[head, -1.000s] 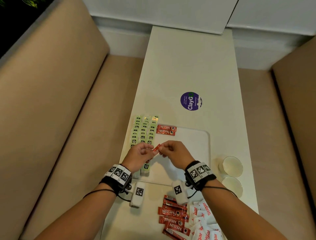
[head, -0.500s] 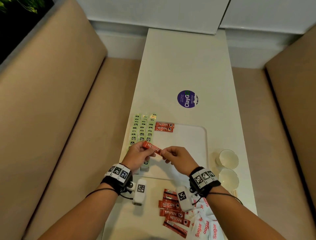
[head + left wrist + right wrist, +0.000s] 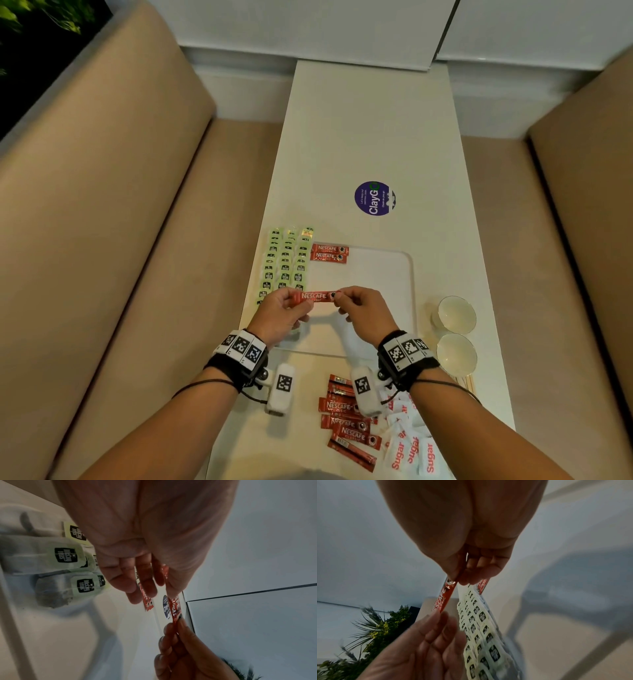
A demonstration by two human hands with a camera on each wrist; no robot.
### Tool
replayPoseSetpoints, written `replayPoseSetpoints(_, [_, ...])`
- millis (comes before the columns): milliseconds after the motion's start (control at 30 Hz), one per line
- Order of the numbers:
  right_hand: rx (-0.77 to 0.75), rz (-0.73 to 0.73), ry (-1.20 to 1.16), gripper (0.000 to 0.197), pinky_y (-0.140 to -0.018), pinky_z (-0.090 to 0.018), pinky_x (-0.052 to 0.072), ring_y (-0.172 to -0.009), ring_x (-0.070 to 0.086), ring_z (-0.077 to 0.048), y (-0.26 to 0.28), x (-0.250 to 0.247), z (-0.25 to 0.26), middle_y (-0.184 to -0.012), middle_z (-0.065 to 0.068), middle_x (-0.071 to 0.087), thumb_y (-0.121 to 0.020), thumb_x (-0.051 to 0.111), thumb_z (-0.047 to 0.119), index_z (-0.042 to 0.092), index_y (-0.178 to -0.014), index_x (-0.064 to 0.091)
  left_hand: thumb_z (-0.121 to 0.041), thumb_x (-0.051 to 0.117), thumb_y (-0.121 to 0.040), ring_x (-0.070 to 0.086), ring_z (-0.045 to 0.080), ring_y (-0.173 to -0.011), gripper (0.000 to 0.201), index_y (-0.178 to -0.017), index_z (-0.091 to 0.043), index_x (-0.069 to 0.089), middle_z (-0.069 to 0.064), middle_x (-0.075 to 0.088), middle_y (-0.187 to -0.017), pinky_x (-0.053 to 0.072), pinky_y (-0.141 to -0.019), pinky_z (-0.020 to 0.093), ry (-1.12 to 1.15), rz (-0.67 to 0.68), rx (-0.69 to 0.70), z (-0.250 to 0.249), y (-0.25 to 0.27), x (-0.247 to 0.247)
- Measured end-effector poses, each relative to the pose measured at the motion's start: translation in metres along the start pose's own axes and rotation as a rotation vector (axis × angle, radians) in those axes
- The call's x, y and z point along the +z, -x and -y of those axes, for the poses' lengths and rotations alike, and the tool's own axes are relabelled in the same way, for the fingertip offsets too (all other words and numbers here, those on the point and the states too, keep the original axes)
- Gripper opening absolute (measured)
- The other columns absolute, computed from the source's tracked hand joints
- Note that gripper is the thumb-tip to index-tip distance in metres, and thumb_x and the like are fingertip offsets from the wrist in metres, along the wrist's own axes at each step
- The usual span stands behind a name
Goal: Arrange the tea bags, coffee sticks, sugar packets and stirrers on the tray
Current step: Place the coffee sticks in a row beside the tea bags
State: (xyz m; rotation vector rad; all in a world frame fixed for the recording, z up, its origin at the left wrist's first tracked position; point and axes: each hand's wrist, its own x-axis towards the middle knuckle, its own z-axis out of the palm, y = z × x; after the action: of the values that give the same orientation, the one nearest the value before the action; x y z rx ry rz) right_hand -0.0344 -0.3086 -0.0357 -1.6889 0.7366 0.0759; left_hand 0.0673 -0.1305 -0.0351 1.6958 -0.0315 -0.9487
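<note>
Loose coffee sticks [image 3: 349, 425]: red heap on the surface [image 3: 370, 130] at the near edge, outside the tray.
Sugar packets [image 3: 409, 442]: white pile touching the heap's right side.
Stirrers [image 3: 466, 382]: thin wooden sticks just showing by the right wrist, near the cups.
Cups [image 3: 456, 334]: two pale ones, side by side, right of the tray.
Left hand [image 3: 281, 313]: fingers and thumb pinch the left end of the held coffee stick [image 3: 317, 296].
Right hand [image 3: 364, 310]: fingertips pinch its right end; the stick lies level between both hands, above the tray's near part.
Tray [image 3: 394, 274]: white, rounded corners.
Tea bags [image 3: 286, 265]: green-tagged, overlapping in three columns along the tray's left side.
Placed coffee sticks [image 3: 329, 253]: two, side by side at the tray's far left, beside the tea bags.
Sticker [image 3: 375, 198]: round, purple, on the surface beyond the tray.
</note>
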Motion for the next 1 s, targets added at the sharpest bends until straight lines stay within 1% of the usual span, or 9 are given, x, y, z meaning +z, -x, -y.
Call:
replayPoseSetpoints(133, [0.038, -0.134, -0.008, 0.017, -0.075, -0.033, 0.056, -0.073, 0.063, -0.015, -0.029, -0.008, -0.002, -0.084, -0.009, 0.073, -0.099, 0.062, 0.019, 0.01, -0.091, 0.074, -0.012, 0.071, -0.091, 0.065, 0.015, -0.068, 0.016, -0.106, -0.01, 0.065, 0.009, 0.069, -0.082, 0.05, -0.057, 0.023, -0.123, -0.025, -0.04, 0.007, -0.002, -0.009])
replayPoseSetpoints(200, [0.066, -0.181, -0.017, 0.016, -0.073, -0.031, 0.055, -0.072, 0.062, -0.015, -0.045, -0.012, -0.004, -0.081, -0.007, 0.071, -0.099, 0.062, 0.016, 0.009, -0.091, 0.074, -0.012, 0.071, -0.09, 0.065, 0.014, -0.067, 0.016, -0.105, -0.01, 0.066, 0.011, 0.069, -0.082, 0.049, -0.055, 0.021, -0.193, -0.027, -0.027, 0.011, -0.001, -0.015])
replayPoseSetpoints(300, [0.112, -0.222, 0.007, 0.017, -0.069, -0.029, 0.05, -0.07, 0.061, -0.015, -0.068, -0.014, -0.01, -0.076, -0.003, 0.068, -0.099, 0.062, 0.015, 0.01, -0.088, 0.073, -0.011, 0.071, -0.09, 0.063, 0.013, -0.062, 0.013, -0.102, -0.01, 0.067, 0.01, 0.067, -0.076, 0.046, -0.051, 0.026, -0.219, -0.01, -0.034, 0.017, 0.0, -0.022])
replayPoseSetpoints(400, [0.151, -0.242, 0.054, 0.017, -0.066, -0.023, 0.046, -0.073, 0.062, -0.017, -0.086, -0.01, -0.018, -0.076, -0.001, 0.069, -0.098, 0.063, 0.018, 0.014, -0.086, 0.075, -0.01, 0.07, -0.091, 0.06, 0.016, -0.061, 0.01, -0.1, -0.01, 0.066, 0.005, 0.063, -0.069, 0.045, -0.052, 0.028, -0.216, 0.002, -0.049, 0.023, 0.001, -0.026])
replayPoseSetpoints(500, [0.174, -0.24, 0.102, 0.016, -0.058, -0.018, 0.042, -0.075, 0.063, -0.015, -0.095, -0.004, -0.021, -0.079, 0.002, 0.07, -0.096, 0.066, 0.022, 0.016, -0.097, 0.08, -0.009, 0.068, -0.092, 0.061, 0.011, -0.058, 0.009, -0.1, -0.01, 0.065, 0.003, 0.063, -0.07, 0.049, -0.054, 0.025, -0.256, 0.0, -0.049, 0.029, 0.004, -0.029])
replayPoseSetpoints(600, [0.192, -0.257, 0.135, 0.017, -0.062, -0.021, 0.044, -0.071, 0.062, -0.013, -0.101, 0.002, -0.02, -0.077, 0.002, 0.071, -0.094, 0.067, 0.025, 0.018, -0.101, 0.081, -0.008, 0.068, -0.092, 0.059, 0.013, -0.057, 0.01, -0.101, -0.007, 0.064, 0.006, 0.063, -0.07, 0.044, -0.05, 0.02, -0.266, -0.005, -0.063, 0.036, 0.004, -0.033])
replayPoseSetpoints(700, [0.219, -0.261, 0.162, 0.019, -0.063, -0.024, 0.047, -0.07, 0.062, -0.017, -0.108, 0.007, -0.018, -0.073, -0.001, 0.071, -0.094, 0.066, 0.028, 0.018, -0.094, 0.082, -0.007, 0.068, -0.092, 0.059, 0.013, -0.058, 0.009, -0.1, -0.007, 0.064, 0.005, 0.062, -0.072, 0.042, -0.049, 0.021, -0.263, -0.011, -0.09, 0.042, 0.003, -0.035])
replayPoseSetpoints(900, [0.255, -0.303, 0.179, 0.021, -0.069, -0.023, 0.047, -0.075, 0.064, -0.017, -0.115, 0.012, -0.018, -0.089, -0.004, 0.077, -0.093, 0.067, 0.028, 0.015, -0.1, 0.081, -0.007, 0.066, -0.093, 0.06, 0.011, -0.057, 0.006, -0.098, -0.009, 0.064, 0.004, 0.063, -0.073, 0.042, -0.049, 0.021, -0.294, 0.015, -0.095, 0.044, -0.002, -0.034])
replayPoseSetpoints(1000, [0.264, -0.309, 0.181, 0.02, -0.068, -0.024, 0.047, -0.075, 0.065, -0.017, -0.115, 0.013, -0.018, -0.086, -0.002, 0.076, -0.093, 0.066, 0.029, 0.015, -0.093, 0.081, -0.006, 0.065, -0.094, 0.059, 0.014, -0.057, 0.005, -0.098, -0.009, 0.064, 0.011, 0.059, -0.075, 0.044, -0.05, 0.018, -0.296, 0.02, -0.086, 0.043, -0.003, -0.032])
